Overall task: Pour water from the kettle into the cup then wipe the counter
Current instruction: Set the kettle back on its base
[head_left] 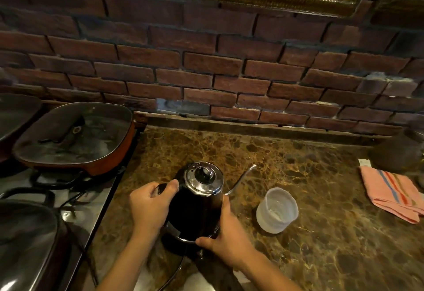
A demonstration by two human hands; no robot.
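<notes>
Head view looked down at my 2 hands on the kettle (197,203), which sat upright on its base on the marble counter (321,233), close to the stove edge. My left hand (150,205) was wrapped around the black handle, thumb up near the chrome lid (203,177). My right hand (226,238) was pressed against the lower right side of the body, fingers curled at the bottom rim, steadying it rather than lifting. The thin gooseneck spout (241,180) pointed right, toward the white cup (276,210) standing just beside the kettle. The cup looked nearly empty; whether there was a little water at the bottom, I could not tell. So by my reckoning the pour had not really happened yet: the kettle still needed lifting and tipping over the cup. The wipe was all ahead too, with the pink striped cloth (394,193) lying folded and untouched at the far right of the counter, well apart from both hands.
</notes>
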